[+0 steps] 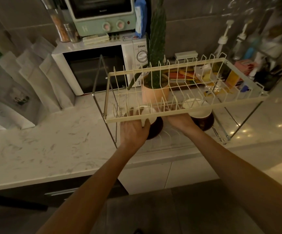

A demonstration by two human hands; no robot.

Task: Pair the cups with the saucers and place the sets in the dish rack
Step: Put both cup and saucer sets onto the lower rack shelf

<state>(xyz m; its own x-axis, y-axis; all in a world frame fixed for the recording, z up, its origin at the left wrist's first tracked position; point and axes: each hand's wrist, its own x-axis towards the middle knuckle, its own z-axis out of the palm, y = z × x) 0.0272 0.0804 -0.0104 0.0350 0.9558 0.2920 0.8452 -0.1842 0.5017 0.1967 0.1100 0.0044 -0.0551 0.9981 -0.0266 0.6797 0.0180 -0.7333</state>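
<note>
A cream two-tier wire dish rack (184, 114) stands on the marble counter. Under its upper tier, on the lower tier, a white cup (145, 110) sits on a dark brown saucer (155, 130) at the left. My left hand (133, 132) wraps around that cup from the front. To the right a second white cup (197, 107) rests on another dark saucer (204, 123). My right hand (179, 121) reaches in between the two sets; its fingers are hidden behind the rack's front rail.
A pink pot with a tall cactus (155, 88) stands behind the rack. A white microwave (101, 68) with a green toaster oven (103, 14) on top sits at the back left. Bottles and clutter (248, 65) crowd the back right. The counter edge (86, 171) runs below my arms.
</note>
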